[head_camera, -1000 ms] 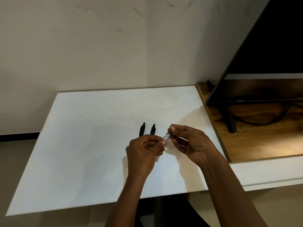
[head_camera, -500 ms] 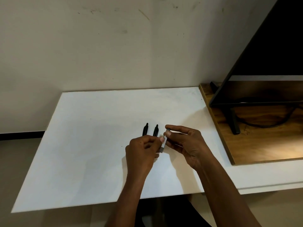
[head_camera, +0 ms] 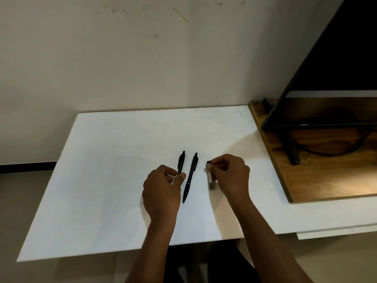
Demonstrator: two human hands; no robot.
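While the right hand [head_camera: 231, 176] pinches a small grey case [head_camera: 210, 179], the left hand [head_camera: 162, 188] curls at the left pen [head_camera: 181, 161] on a white worktop [head_camera: 102, 180].

Thumb and fingers [head_camera: 219, 163] of the right hand are bent round the oblong case from its right side, with its near end low against the worktop, just right of the right pen [head_camera: 190, 176]. Both black pens lie side by side, nearly parallel, tips toward the person, the right pen fully in view between the two hands and touched by neither. The left hand's forefinger and thumb are drawn close together over the left pen's lower half, which they hide; whether they actually grip it cannot be told. Beyond the worktop's right edge, a dark monitor [head_camera: 336, 78] stands on a wooden board [head_camera: 326, 180], and a pale wall [head_camera: 142, 58] rises behind.
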